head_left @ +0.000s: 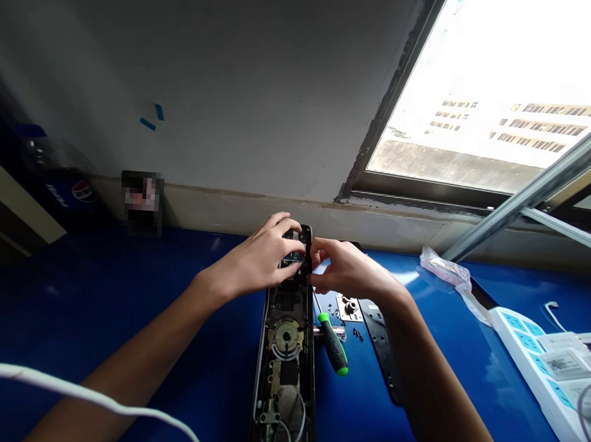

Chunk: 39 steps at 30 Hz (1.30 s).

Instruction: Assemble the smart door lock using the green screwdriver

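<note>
A long black device housing (pixel 290 307), its inner parts exposed, lies lengthwise in front of me. My left hand (pixel 268 253) reaches over its far end, fingers apart and fingertips on or just above a dark circuit board (pixel 292 255). Along the right edge of that same end is my right hand (pixel 340 267), its fingers curled; whatever they pinch is too small to make out. A round metal part (pixel 286 336) sits mid-housing, with a brass-coloured mechanism and a white wire nearer me. Just right of the housing rests a green and black screwdriver (pixel 334 343).
Right of the housing are small screws (pixel 357 334), a square metal plate (pixel 349 308) and a long black cover (pixel 380 349). Farther right are a plastic bag (pixel 445 269) and a white power strip (pixel 527 362). A white cable (pixel 89 398) crosses the lower left; a bottle (pixel 62 180) stands back left.
</note>
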Motion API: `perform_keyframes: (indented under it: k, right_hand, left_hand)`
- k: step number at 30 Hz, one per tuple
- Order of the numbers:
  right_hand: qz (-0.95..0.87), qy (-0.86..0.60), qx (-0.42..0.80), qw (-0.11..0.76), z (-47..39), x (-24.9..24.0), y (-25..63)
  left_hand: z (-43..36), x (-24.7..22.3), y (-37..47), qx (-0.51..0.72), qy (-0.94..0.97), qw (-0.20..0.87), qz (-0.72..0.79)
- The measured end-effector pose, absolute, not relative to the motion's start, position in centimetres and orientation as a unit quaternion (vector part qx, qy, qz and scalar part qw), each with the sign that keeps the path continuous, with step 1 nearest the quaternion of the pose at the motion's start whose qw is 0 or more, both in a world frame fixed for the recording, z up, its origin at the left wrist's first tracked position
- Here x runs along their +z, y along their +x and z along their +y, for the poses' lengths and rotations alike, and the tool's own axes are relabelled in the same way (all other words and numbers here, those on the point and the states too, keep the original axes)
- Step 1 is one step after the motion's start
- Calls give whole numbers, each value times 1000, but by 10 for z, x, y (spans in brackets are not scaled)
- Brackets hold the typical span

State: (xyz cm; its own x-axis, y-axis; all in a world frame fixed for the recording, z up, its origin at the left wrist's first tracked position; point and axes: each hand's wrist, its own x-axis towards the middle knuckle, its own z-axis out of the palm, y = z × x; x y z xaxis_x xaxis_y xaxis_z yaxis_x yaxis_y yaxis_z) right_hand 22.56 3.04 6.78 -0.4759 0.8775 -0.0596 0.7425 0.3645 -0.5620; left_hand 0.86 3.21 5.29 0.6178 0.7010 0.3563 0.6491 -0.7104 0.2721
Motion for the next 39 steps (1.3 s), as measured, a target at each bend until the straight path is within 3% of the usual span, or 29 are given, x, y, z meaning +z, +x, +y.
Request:
perform_keyframes:
  k: [15,29,39]
  right_hand:
    - [-834,-510,206,51,22,65,215]
    - [-832,-501,238,36,20,72,220]
    - [-837,-514,181,53,17,69,211]
  left_hand:
    - [22,67,7,186,911,76,361]
    - [15,73,9,134,930,134,315]
    - [14,72,11,117,935,144,302]
